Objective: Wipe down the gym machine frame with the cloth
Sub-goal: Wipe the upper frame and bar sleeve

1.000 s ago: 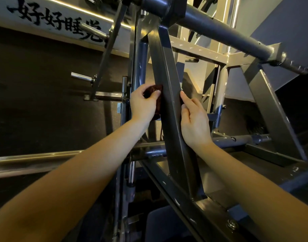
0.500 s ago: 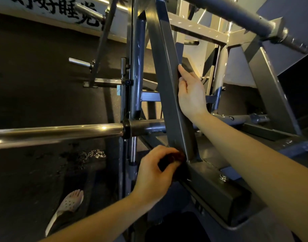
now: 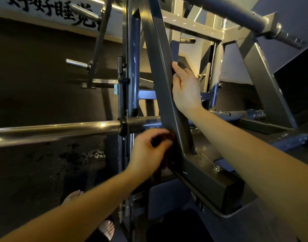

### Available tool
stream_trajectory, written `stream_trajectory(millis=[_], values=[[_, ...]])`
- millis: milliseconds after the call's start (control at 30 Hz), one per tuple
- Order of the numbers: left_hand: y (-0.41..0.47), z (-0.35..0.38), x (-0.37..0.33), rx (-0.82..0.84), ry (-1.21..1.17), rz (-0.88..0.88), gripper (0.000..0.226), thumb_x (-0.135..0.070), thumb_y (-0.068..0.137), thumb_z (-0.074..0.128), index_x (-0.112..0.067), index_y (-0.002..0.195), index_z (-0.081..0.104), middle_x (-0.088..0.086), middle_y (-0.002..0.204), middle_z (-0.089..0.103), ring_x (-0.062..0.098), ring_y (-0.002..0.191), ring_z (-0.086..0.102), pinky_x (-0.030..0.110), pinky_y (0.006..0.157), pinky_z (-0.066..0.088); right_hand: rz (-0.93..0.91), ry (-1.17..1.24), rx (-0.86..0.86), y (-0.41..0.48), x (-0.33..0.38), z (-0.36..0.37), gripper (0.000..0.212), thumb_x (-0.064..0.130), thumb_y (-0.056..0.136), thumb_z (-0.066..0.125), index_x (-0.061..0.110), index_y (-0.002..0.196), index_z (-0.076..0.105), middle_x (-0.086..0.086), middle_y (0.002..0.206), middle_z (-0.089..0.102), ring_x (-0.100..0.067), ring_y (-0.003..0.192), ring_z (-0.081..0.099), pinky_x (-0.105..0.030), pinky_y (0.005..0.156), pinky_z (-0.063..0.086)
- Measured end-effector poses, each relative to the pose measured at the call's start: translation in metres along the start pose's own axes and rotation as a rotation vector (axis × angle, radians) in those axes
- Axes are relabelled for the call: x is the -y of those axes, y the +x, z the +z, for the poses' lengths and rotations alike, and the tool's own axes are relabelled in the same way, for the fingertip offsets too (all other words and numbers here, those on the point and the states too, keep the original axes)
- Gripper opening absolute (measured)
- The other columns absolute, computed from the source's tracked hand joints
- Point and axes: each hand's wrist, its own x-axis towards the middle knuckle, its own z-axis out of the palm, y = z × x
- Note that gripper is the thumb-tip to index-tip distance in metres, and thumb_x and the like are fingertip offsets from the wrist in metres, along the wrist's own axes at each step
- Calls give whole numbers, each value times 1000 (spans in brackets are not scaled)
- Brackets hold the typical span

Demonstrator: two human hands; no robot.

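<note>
Cloth (image 3: 169,137), gripped by left hand (image 3: 148,151), touches grey frame (image 3: 160,75) over dark floor (image 3: 36,172); right hand (image 3: 186,89) lies flat.

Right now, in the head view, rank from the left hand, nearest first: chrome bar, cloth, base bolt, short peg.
1. cloth, in the left hand.
2. chrome bar, just above it.
3. base bolt, lower right.
4. short peg, upper left.

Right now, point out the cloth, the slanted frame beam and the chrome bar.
cloth (image 3: 169,137): head view, bunched dark fold.
slanted frame beam (image 3: 160,75): head view, front face.
chrome bar (image 3: 62,132): head view, mid-shaft.
</note>
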Motion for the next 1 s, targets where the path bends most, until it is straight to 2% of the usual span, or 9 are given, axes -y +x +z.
stream_trajectory(millis=[100, 300, 467, 500, 633, 733, 800, 900, 1000], values=[[23, 0, -2, -136, -54, -57, 26, -9, 93, 70, -24, 114, 72, -12, 113, 71, 1, 110, 64, 37, 105, 52, -14, -26, -10, -1, 1, -1, 44, 19, 110, 38, 17, 155, 43, -5, 125, 59, -4, 105, 50, -12, 89, 36], [-24, 2, -11, 67, 24, -52, 29, -11, 92, 71, -36, 106, 71, -18, 109, 69, -3, 107, 63, 20, 95, 53, -28, -57, -8, 0, -1, 1, 45, 19, 110, 39, 17, 154, 43, -6, 121, 60, -10, 105, 56, -15, 89, 38], [15, 1, -13, -126, -18, -133, 25, -12, 94, 69, -29, 111, 71, -16, 110, 69, -3, 106, 62, 26, 99, 52, -15, -94, 30, 0, 2, -4, 46, 24, 110, 38, 21, 156, 40, -5, 115, 59, -14, 103, 59, -30, 94, 50], [6, 2, -14, -80, -18, -137, 26, -12, 94, 69, -32, 110, 70, -17, 110, 68, -3, 105, 63, 25, 98, 53, -8, -112, 50, 0, 4, -7, 46, 25, 110, 38, 23, 157, 39, -5, 115, 59, -15, 103, 60, -32, 96, 51], [-31, -12, -12, 320, 116, -132, 26, -16, 92, 73, -37, 108, 71, -19, 109, 70, -5, 104, 65, 24, 93, 55, 77, -131, 202, 0, 19, -24, 48, 29, 111, 37, 25, 158, 34, -6, 127, 57, -16, 116, 55, -33, 106, 41], [-22, -32, -19, 280, 203, -73, 26, -16, 91, 74, -40, 99, 71, -20, 99, 72, -7, 98, 66, 19, 90, 51, 115, -88, 265, -12, 31, -46, 47, 29, 109, 42, 25, 156, 38, -6, 130, 53, -23, 119, 57, -39, 108, 46], [-14, -44, -27, 273, 168, -82, 23, -12, 90, 75, -34, 97, 75, -17, 92, 75, -4, 91, 69, 26, 89, 55, 173, -51, 266, -28, 38, -67, 44, 26, 108, 46, 23, 152, 45, -6, 134, 52, -23, 119, 58, -41, 108, 46], [-6, -62, -47, 360, 132, -117, 17, -15, 90, 76, -30, 97, 78, -14, 92, 77, 1, 90, 71, 36, 93, 57, 289, 8, 223, -64, 46, -100, 32, 19, 106, 51, 15, 135, 61, -6, 128, 58, -18, 114, 59, -28, 100, 46], [8, -71, -77, 389, 134, -76, 18, -17, 89, 77, -34, 94, 75, -22, 91, 74, -3, 87, 69, 32, 88, 55, 437, 114, 35, -106, 54, -120, 25, 20, 104, 56, 21, 127, 66, 10, 111, 62, -3, 104, 62, -11, 80, 45]])
